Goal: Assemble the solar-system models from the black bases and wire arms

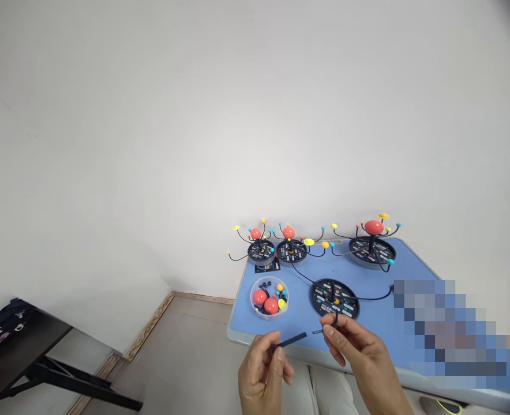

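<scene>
In the head view, the left grip pinches a black arm strip and the right grip pinches a small black ring piece, both just short of the fourth base, which looks barely begun, with three finished models beyond and loose balls in the bowl.

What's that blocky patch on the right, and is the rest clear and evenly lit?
Head view: a pixelated patch masks the right end of the blue table; light is soft and even, shadows faint; the table edge looks bowed and the top right corner darkens; the left hand pinching a black strip and the right hand pinching a small black rod look soft.
</scene>
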{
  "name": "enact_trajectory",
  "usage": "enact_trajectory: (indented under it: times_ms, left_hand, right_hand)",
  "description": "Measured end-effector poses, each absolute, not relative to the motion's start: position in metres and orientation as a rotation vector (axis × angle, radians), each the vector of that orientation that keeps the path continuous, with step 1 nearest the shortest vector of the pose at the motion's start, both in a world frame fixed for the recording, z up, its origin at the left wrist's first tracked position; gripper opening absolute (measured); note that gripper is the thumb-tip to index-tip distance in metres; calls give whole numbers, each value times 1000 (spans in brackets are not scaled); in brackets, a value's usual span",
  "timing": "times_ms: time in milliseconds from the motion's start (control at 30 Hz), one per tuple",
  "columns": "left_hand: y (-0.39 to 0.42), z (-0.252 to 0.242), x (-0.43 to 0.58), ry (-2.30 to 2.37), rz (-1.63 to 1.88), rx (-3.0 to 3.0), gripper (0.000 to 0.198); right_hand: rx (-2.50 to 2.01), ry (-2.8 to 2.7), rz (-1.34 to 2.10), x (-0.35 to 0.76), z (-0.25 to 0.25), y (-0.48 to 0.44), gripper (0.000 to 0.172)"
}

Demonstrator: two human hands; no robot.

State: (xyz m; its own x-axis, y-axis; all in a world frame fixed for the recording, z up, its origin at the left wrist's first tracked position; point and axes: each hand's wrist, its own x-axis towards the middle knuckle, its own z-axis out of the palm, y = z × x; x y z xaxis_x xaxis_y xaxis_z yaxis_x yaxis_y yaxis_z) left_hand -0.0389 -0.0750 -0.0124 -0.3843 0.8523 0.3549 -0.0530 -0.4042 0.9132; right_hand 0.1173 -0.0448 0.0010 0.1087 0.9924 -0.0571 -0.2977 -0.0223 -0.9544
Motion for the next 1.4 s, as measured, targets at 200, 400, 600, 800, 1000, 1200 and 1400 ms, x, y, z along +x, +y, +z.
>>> enact_trajectory:
  times_ms: [200,400,600,800,1000,1200,1400]
  left_hand:
    - [-78,-9,-42,1152,1897,1144,22]
    - [-79,-5,-42,1119,1914,1138,18]
    - [-81,-4,-44,1098,1913,1077,22]
    - [-80,0,-51,1115,1895,1028,27]
    - [-77,5,-54,1172,1896,989,32]
    - [-77,11,-53,1146,1911,1059,25]
    - [-79,13,-49,1128,1893,1069,22]
  right_hand:
    - [-1043,-879,1281,115,1,-45,43]
    - [-1015,-853,1302,113,-1,-46,44]
    - [-881,-800,1438,106,3,-46,40]
    - [-777,-682,1580,97,13,-45,39]
    - [-724,-649,1623,91,12,-44,38]
    - [-733,-632,1596,93,10,-45,33]
    - [-778,-681,1532,98,9,-46,33]
